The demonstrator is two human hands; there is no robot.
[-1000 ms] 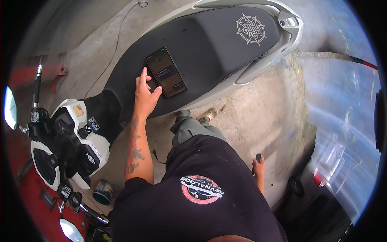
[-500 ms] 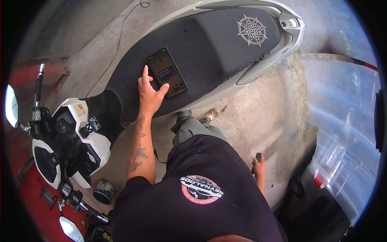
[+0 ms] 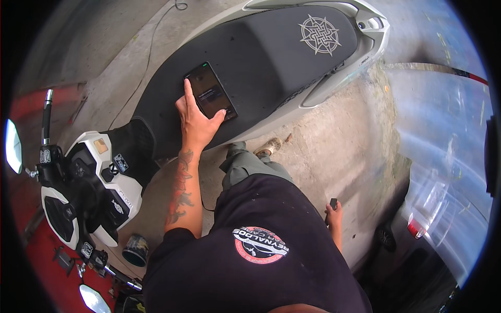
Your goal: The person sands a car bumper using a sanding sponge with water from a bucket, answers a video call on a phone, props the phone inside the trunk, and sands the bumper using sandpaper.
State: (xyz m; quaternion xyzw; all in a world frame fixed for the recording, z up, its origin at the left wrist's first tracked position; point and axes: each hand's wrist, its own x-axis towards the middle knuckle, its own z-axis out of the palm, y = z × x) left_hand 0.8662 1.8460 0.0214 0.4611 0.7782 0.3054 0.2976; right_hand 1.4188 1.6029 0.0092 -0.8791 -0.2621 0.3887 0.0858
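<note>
A black smartphone (image 3: 214, 93), screen lit dimly, lies face up on the black scooter seat (image 3: 250, 68). Along its near left side is my left hand (image 3: 197, 119), with the index finger stretched over the upper left edge and the thumb on the lower right of the screen. The other fingers are curled and partly hidden. Low at my right side, my right hand (image 3: 334, 215) is closed around a small dark oblong object (image 3: 333, 202); only its upper end shows clearly, and its kind cannot be made out.
The white and black scooter front (image 3: 104, 177), with handlebars and mirrors, stands at left. A dirty bucket (image 3: 135, 249) sits on the concrete below it. A cable (image 3: 151, 49) runs across the floor behind the seat. At right is a shiny bluish car panel (image 3: 443, 156) with a red light.
My left index finger and thumb have come in over the phone's screen edges; the thumb now touches its lower corner. The view has shifted slightly. My right hand keeps its hold.
</note>
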